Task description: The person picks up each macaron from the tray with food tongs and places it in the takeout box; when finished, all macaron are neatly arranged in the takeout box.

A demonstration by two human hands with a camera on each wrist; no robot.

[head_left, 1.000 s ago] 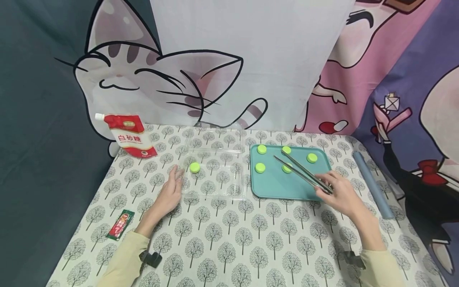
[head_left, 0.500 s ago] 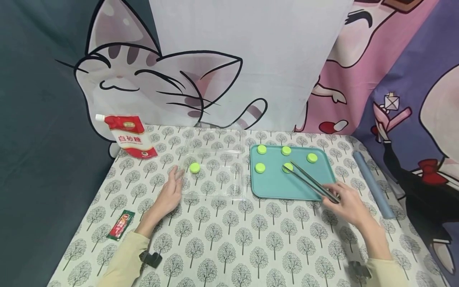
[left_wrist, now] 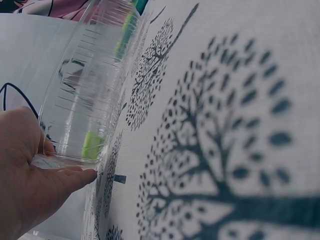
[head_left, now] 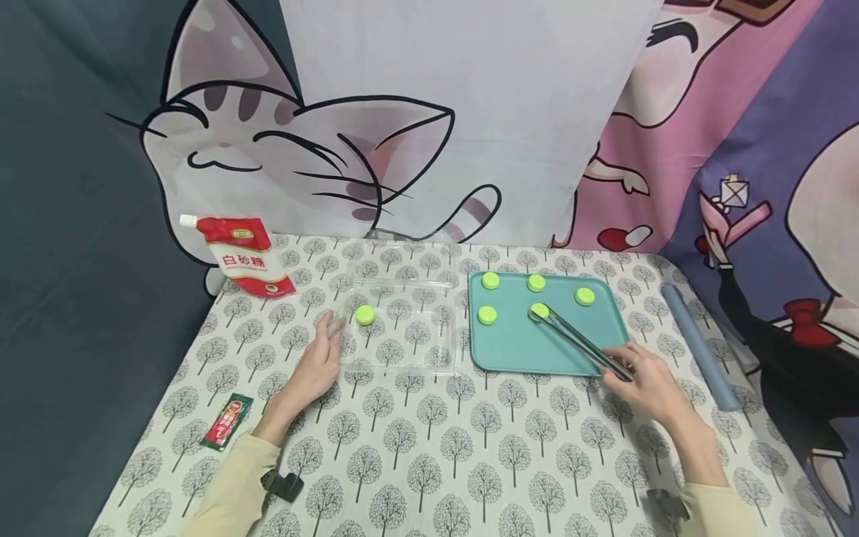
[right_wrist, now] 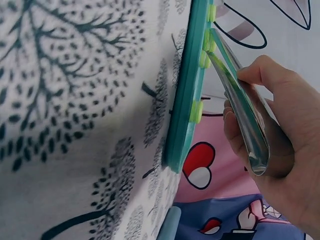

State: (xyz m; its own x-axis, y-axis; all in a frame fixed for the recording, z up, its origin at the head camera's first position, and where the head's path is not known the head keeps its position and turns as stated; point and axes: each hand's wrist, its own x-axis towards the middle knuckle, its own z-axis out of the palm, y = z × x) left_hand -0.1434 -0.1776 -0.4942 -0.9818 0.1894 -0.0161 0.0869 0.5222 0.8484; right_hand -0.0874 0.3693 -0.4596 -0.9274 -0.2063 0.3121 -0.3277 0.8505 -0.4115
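My right hand (head_left: 647, 384) grips metal tongs (head_left: 584, 343), whose tips lie around the front-middle green macaron (head_left: 539, 312) on the teal tray (head_left: 523, 354). Several more macarons sit on that tray, one of them at its back right (head_left: 584, 297). To the left lies a clear plastic container (head_left: 403, 369) with its lid opened back, holding a single macaron (head_left: 365, 315). My left hand (head_left: 321, 358) holds the container's left wall, fingers outside it and thumb at the rim, as the left wrist view shows.
A red and white pouch (head_left: 244, 257) with a white cap stands at the back left. Nearer the front left lies a small red and green packet (head_left: 227, 421). A blue-grey roll (head_left: 699, 347) lies along the right edge, and a printed cloth hangs behind the table.
The right hand has shifted slightly right and toward the front, drawing the tongs back. Their spread tips have closed in around the front-middle macaron. The left hand stays at the container.
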